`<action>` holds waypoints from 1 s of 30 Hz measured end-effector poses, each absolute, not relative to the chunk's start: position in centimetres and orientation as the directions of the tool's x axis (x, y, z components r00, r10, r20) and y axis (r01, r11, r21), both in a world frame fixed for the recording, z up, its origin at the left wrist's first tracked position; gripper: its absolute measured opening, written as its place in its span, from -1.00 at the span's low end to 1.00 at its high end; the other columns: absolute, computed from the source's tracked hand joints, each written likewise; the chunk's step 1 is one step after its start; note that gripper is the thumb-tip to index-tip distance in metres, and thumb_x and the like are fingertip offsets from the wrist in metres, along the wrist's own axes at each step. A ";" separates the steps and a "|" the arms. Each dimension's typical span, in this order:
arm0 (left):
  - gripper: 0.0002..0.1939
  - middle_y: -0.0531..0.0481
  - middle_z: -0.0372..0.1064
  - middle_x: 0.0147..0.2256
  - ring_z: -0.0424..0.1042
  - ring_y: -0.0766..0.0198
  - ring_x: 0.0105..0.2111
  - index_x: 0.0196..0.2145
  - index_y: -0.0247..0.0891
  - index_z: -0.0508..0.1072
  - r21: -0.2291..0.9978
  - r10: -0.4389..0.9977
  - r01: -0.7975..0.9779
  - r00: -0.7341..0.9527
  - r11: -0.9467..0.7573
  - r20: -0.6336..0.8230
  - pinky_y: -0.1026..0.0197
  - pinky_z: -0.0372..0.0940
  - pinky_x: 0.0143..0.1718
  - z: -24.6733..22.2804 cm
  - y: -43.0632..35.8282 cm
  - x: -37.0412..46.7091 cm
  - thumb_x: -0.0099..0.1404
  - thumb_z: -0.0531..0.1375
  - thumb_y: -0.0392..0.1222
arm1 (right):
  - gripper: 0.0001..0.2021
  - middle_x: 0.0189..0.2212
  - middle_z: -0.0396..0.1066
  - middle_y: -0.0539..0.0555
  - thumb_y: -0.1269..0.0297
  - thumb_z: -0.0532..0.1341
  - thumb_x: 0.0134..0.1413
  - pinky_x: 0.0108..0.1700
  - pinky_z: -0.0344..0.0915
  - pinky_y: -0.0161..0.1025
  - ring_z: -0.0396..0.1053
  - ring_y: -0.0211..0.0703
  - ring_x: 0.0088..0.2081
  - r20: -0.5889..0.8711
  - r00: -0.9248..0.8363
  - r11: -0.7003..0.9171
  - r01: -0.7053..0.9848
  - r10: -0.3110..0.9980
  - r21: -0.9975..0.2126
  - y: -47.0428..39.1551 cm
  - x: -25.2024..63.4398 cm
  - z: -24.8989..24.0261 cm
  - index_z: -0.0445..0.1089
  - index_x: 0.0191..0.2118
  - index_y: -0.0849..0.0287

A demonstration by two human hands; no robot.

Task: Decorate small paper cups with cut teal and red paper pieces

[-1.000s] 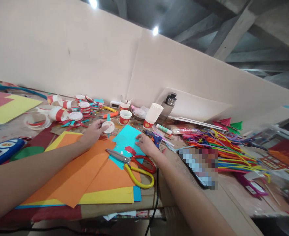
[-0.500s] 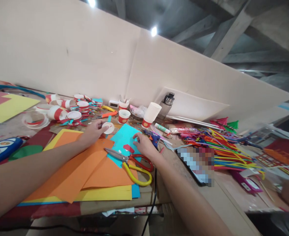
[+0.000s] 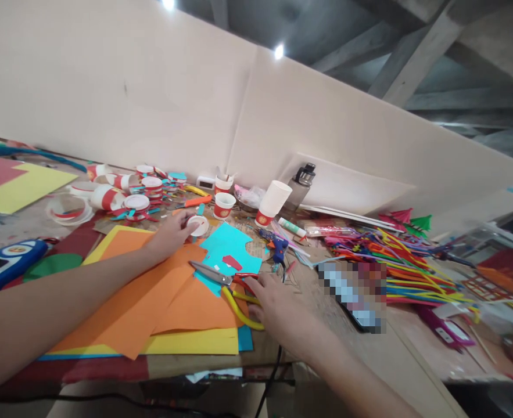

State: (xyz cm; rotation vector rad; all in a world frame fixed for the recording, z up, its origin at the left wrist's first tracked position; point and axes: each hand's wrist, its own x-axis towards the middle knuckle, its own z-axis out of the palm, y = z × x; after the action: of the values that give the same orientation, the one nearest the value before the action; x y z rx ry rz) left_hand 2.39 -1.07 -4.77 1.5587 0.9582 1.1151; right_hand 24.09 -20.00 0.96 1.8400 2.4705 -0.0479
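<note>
My left hand (image 3: 175, 233) pinches a cut-down white paper cup piece (image 3: 198, 226) that has a small teal strip at its top. Scissors (image 3: 215, 273) with one red and one yellow handle lie across orange paper (image 3: 182, 307) and a cut teal sheet (image 3: 225, 238). The fingers of my right hand (image 3: 276, 305) are closed round the scissors' handles, and the blades point left, away from it. On the teal sheet rests a small red paper scrap (image 3: 232, 263). Just beyond the sheet stands a red-and-white paper cup (image 3: 224, 206).
Stacked white cups (image 3: 273, 203) and a grey bottle (image 3: 300, 186) stand at the back. A blue glue gun (image 3: 277, 248) lies right of the teal sheet, near a phone (image 3: 347, 296). Colourful pipe cleaners (image 3: 413, 273) spread at right; cup crafts (image 3: 136, 203) sit at left.
My right hand has moved down from above the teal sheet onto the scissors' handles. My left hand still holds the cup piece in about the same place.
</note>
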 end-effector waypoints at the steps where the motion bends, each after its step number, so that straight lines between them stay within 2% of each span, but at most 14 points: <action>1: -0.59 -0.10 0.45 -0.23 0.45 0.20 -0.40 -0.16 -0.28 0.36 0.978 0.942 0.024 0.277 -0.205 0.191 0.22 0.34 -0.49 -4.8 -1.0 2.4 0.13 0.24 0.04 | -0.55 -0.10 0.39 0.22 0.34 0.19 0.15 -0.16 0.22 -0.18 0.33 0.04 -0.07 -0.067 -0.288 0.289 0.957 0.955 0.002 -20.2 24.1 1.0 0.23 0.17 0.11; 3: -0.57 -0.10 0.47 -0.23 0.46 0.23 -0.44 -0.14 -0.27 0.35 0.988 0.947 -0.043 0.281 -0.150 0.156 0.23 0.34 -0.49 -4.9 -0.8 2.3 0.11 0.27 0.02 | -0.48 -0.14 0.40 0.19 0.37 0.15 0.17 -0.18 0.23 -0.23 0.36 -0.04 -0.12 -0.062 -0.276 0.274 0.961 0.959 -0.038 -20.2 24.2 1.2 0.11 0.24 0.09; 5: -0.57 -0.09 0.48 -0.26 0.46 0.26 -0.48 -0.13 -0.26 0.35 0.991 0.956 -0.077 0.268 -0.106 0.123 0.25 0.33 -0.52 -5.1 -0.6 2.2 0.11 0.28 0.00 | -0.47 -0.15 0.40 0.16 0.31 0.14 0.17 -0.18 0.23 -0.25 0.38 -0.09 -0.15 -0.047 -0.281 0.275 0.955 0.958 -0.114 -19.8 24.3 1.2 0.07 0.26 0.08; 9: -0.62 -0.07 0.49 -0.29 0.45 0.29 -0.53 -0.16 -0.26 0.35 0.989 0.968 -0.135 0.237 -0.053 0.084 0.27 0.33 -0.56 -5.1 -0.4 2.0 0.13 0.28 -0.03 | -0.54 -0.21 0.42 0.15 0.19 0.19 0.09 -0.31 0.19 -0.30 0.39 -0.14 -0.28 -0.031 -0.189 0.172 0.942 0.982 -0.287 -18.9 24.7 0.9 0.22 0.12 0.15; 12: -0.63 -0.06 0.49 -0.32 0.42 0.32 -0.57 -0.16 -0.27 0.35 0.986 0.969 -0.159 0.232 -0.054 0.090 0.28 0.32 -0.59 -5.0 -0.6 2.0 0.13 0.28 -0.05 | -0.54 -0.29 0.43 0.09 0.28 0.21 0.02 -0.39 0.12 -0.34 0.34 -0.22 -0.39 -0.013 -0.138 0.124 0.923 0.990 -0.364 -18.4 24.8 0.5 0.26 0.08 0.15; 15: -0.65 -0.04 0.48 -0.38 0.39 0.34 -0.61 -0.17 -0.28 0.36 0.985 0.976 -0.166 0.202 -0.046 0.080 0.29 0.31 -0.61 -4.8 -0.6 2.0 0.13 0.27 -0.07 | -0.53 -0.31 0.45 0.07 0.40 0.18 -0.01 -0.38 0.13 -0.35 0.32 -0.24 -0.39 0.052 -0.157 0.165 0.896 0.986 -0.413 -18.0 24.9 0.5 0.28 0.08 0.14; 17: -0.69 -0.05 0.48 -0.40 0.39 0.34 -0.62 -0.19 -0.29 0.36 0.978 0.984 -0.208 0.164 -0.032 0.067 0.29 0.31 -0.61 -4.8 -0.5 2.1 0.15 0.26 -0.11 | -0.52 -0.27 0.46 0.08 0.44 0.17 -0.03 -0.35 0.16 -0.34 0.33 -0.23 -0.37 0.094 -0.177 0.200 0.886 0.980 -0.418 -17.9 24.8 0.8 0.28 0.09 0.14; 22: -0.74 -0.07 0.49 -0.38 0.45 0.33 -0.54 -0.21 -0.33 0.37 0.957 0.994 -0.291 0.103 -0.008 0.040 0.35 0.28 -0.58 -4.9 0.1 1.9 0.15 0.24 -0.18 | -0.39 0.00 0.42 0.08 0.44 0.20 -0.05 -0.16 0.25 -0.29 0.38 -0.17 -0.18 0.104 -0.290 0.306 0.853 0.951 -0.423 -18.7 24.1 1.9 0.20 0.19 0.04; 30: -0.71 -0.15 0.51 -0.33 0.44 0.32 -0.52 -0.22 -0.36 0.42 0.935 0.991 -0.354 0.116 -0.019 0.064 0.34 0.28 -0.57 -4.4 0.3 1.4 0.11 0.27 -0.17 | -0.54 -0.11 0.44 0.10 0.29 0.26 0.04 -0.10 0.23 -0.22 0.38 -0.05 -0.10 -0.054 -0.399 0.373 0.891 0.916 -0.260 -19.5 22.6 2.3 0.29 0.11 0.04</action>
State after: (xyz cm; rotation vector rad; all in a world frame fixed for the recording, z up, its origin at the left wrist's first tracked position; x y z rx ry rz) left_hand 1.41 0.30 -4.40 1.0281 0.8323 1.2959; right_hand 22.58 -19.51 2.27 1.7719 2.6832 -0.4031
